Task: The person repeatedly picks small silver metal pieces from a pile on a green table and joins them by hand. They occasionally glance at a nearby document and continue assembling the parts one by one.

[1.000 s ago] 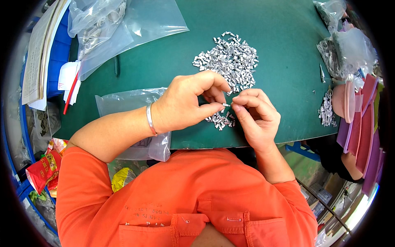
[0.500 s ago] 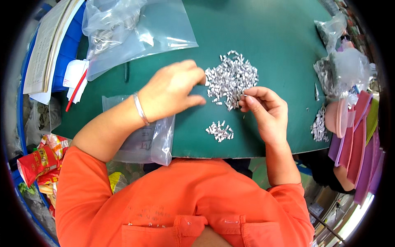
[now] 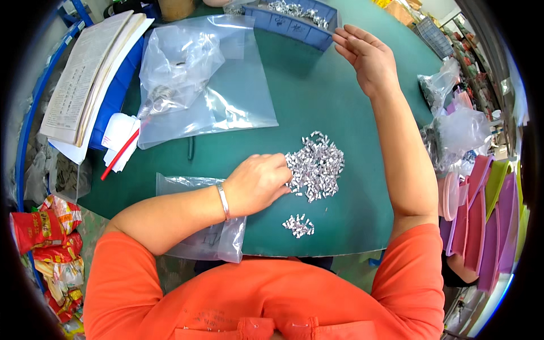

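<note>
A pile of small silvery metal sleeves [image 3: 317, 167] lies on the green table. My left hand [image 3: 259, 182] rests at its left edge, palm down, with the fingers curled together at the pieces. Its fingertips are partly hidden, so I cannot make out what they hold. A smaller heap of similar sleeves [image 3: 298, 225] lies nearer to me. Far forward on the right, my right hand [image 3: 368, 59] is stretched out beside the blue bin [image 3: 289, 27]. Its fingers are extended and no piece shows in it. Shiny metal parts [image 3: 297, 10] fill the bin.
Clear plastic bags [image 3: 238, 102] lie at the far left, and another bag [image 3: 231, 238] is under my left forearm. Papers [image 3: 85, 73] and a red pen [image 3: 120, 154] sit on the left. Bagged parts [image 3: 439, 85] and pink and purple strips [image 3: 476, 209] line the right edge.
My right hand has left the pile and reached far forward to the bin, its pinch opened out. My left hand has come onto the pile's edge. The view has tilted forward, bringing the bin in.
</note>
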`<action>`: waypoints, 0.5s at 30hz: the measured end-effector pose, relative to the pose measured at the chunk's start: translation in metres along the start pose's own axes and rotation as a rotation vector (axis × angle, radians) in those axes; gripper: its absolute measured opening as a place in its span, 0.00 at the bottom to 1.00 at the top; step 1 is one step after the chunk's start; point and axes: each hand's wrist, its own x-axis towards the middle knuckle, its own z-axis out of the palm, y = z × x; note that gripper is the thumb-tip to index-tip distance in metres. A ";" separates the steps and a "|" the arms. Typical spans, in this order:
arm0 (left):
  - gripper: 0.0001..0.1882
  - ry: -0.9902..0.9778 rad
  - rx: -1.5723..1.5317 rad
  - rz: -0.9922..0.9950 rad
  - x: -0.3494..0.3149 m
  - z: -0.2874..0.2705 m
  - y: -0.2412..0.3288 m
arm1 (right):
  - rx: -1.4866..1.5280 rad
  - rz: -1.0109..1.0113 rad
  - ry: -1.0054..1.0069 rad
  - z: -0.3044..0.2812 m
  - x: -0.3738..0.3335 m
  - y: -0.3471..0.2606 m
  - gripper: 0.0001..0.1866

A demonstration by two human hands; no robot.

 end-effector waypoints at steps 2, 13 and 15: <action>0.10 0.008 -0.019 0.005 0.000 0.000 0.001 | -0.228 -0.034 -0.171 -0.009 -0.025 0.006 0.12; 0.06 0.188 -0.228 -0.090 0.005 0.002 0.000 | -0.961 0.028 -0.627 -0.059 -0.201 0.021 0.17; 0.05 0.155 -0.312 -0.202 0.007 -0.001 0.003 | -0.979 -0.165 -0.541 -0.063 -0.201 0.041 0.14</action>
